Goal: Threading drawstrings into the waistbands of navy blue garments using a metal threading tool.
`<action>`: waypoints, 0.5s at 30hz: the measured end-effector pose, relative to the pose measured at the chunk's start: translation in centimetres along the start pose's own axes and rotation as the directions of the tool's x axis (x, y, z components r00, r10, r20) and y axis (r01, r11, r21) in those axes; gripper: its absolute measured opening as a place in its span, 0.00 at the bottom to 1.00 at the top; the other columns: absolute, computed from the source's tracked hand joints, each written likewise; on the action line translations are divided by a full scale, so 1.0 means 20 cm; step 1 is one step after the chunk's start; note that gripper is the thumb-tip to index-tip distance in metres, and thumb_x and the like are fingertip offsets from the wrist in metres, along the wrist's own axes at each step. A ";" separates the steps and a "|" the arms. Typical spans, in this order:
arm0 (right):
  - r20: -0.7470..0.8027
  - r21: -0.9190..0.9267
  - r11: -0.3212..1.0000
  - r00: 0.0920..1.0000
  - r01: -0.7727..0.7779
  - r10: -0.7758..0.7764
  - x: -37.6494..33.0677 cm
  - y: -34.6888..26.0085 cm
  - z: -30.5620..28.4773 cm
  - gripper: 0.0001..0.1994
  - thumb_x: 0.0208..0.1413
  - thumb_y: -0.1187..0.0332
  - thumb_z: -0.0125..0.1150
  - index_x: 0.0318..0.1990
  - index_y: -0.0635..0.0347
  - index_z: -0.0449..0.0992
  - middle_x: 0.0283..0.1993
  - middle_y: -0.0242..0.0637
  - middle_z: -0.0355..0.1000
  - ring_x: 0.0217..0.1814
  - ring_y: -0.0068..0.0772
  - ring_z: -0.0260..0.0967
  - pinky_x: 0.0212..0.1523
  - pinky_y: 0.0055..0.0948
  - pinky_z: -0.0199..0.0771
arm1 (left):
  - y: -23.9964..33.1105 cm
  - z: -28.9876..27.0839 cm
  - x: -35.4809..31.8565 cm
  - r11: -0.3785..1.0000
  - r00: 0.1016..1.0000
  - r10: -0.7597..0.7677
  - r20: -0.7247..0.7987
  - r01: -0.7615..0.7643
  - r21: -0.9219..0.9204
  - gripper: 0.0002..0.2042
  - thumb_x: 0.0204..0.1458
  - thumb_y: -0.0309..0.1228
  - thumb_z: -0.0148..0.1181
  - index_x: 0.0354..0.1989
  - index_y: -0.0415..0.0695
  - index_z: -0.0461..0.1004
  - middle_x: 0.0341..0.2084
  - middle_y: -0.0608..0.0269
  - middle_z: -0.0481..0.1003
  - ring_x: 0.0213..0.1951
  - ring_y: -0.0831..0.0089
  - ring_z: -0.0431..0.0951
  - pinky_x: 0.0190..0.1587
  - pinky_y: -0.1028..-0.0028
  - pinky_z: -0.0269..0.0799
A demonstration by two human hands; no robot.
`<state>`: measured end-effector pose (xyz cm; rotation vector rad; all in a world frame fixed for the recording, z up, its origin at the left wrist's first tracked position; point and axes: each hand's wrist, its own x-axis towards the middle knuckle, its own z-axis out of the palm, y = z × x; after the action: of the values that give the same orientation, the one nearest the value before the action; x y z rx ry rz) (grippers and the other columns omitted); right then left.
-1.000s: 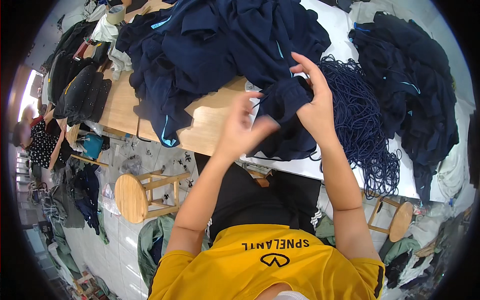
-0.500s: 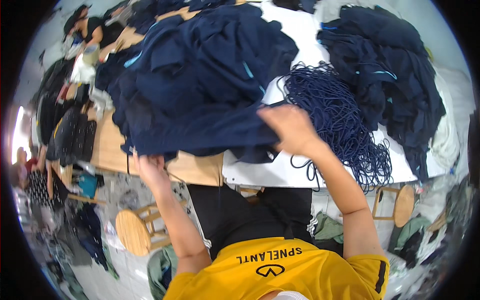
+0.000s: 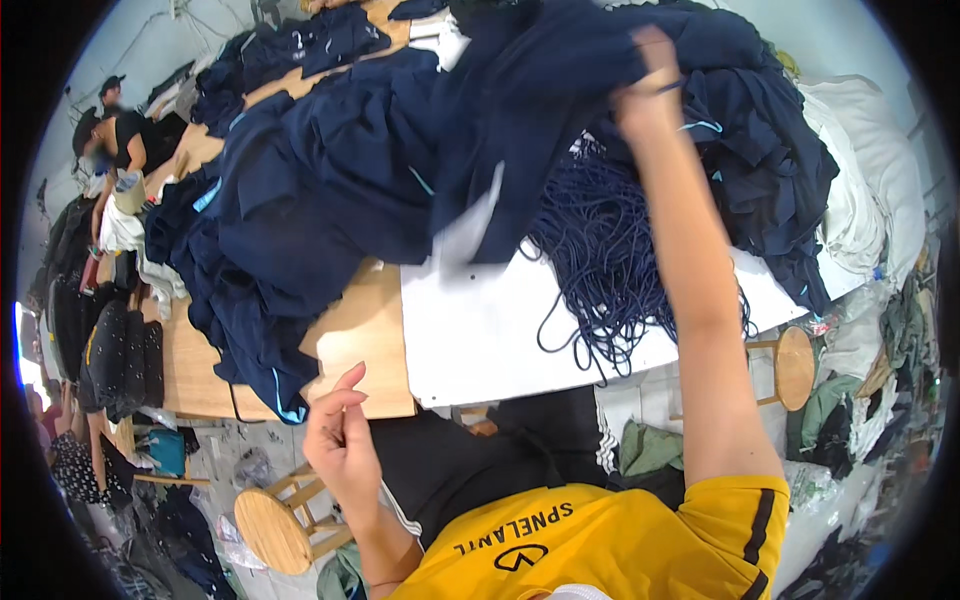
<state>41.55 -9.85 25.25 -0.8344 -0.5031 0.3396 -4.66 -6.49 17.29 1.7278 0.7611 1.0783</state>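
Note:
Stretched out to the far right, my right hand (image 3: pixel 648 85) grips a navy garment (image 3: pixel 510 120). The cloth hangs from it leftward across the table, its lower end smeared by motion. My left hand (image 3: pixel 342 440) is at the near table edge, fingers loosely bent and apart, holding nothing. Left of the middle lies a heap of navy garments (image 3: pixel 300 190) with light blue strips; one piece trails to the front edge near my left hand. Beneath my right forearm spreads a tangle of navy cords (image 3: pixel 600 240). A second navy garment pile (image 3: pixel 760 150) lies beyond it on the right.
The table has a wooden part (image 3: pixel 370 335) and a white part (image 3: pixel 460 340). Round wooden stools (image 3: pixel 270 530) stand below its near edge. A tape roll (image 3: pixel 130 190) and black bundles (image 3: pixel 110 360) are at the left. Another person (image 3: pixel 140 140) works at the far left.
My right hand has swung up and right with the navy garment. My left hand has let go of the cloth and drawn back toward me. The view has shifted slightly.

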 end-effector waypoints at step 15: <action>0.052 -0.916 -0.363 0.947 0.172 0.318 -0.80 0.51 -0.70 0.27 0.47 0.60 0.67 0.56 0.53 0.69 0.45 0.42 0.71 0.51 0.44 0.69 0.51 0.42 0.71 | -0.03 0.14 -0.01 0.955 0.926 -0.204 0.316 0.259 -0.144 0.06 0.58 0.18 0.47 0.40 0.35 0.71 0.28 0.60 0.78 0.31 0.82 0.74 0.34 0.84 0.66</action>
<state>34.99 -19.51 4.85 -2.7355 -1.0867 0.0236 -2.28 -7.46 16.27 1.5511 0.6342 0.6821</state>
